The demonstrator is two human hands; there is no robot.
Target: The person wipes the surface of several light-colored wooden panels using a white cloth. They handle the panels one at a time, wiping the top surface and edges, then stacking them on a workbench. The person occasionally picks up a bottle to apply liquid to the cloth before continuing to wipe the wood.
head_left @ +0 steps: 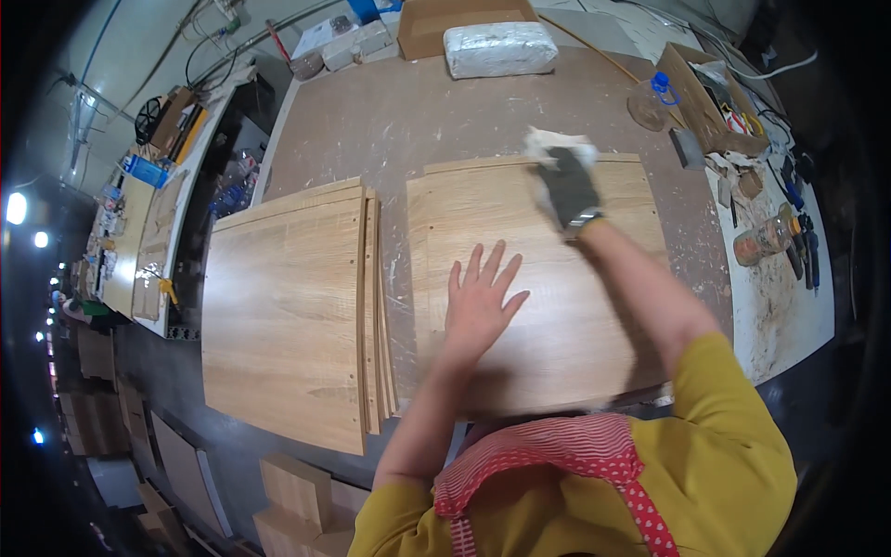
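Note:
A light wood-grain panel [557,343] lies flat on the brown worktable in front of me. My left hand [480,302] rests bare on it, fingers spread, holding nothing. At the panel's far edge is my right hand [568,186], in a dark glove and a little blurred. A white cloth [568,144] is under its fingers, which are closed on it, partly past the panel's edge. To the left lies a stack of similar panels [283,306], its edges slightly fanned out on the right side.
Along the back stand a cardboard box [422,23] and a wrapped silver bundle [501,49]. To the right are a clear jug with a blue cap [652,100], a box of tools [710,107], a grey block [687,148] and an orange-capped bottle [766,239]. Boards [297,492] stand on the floor.

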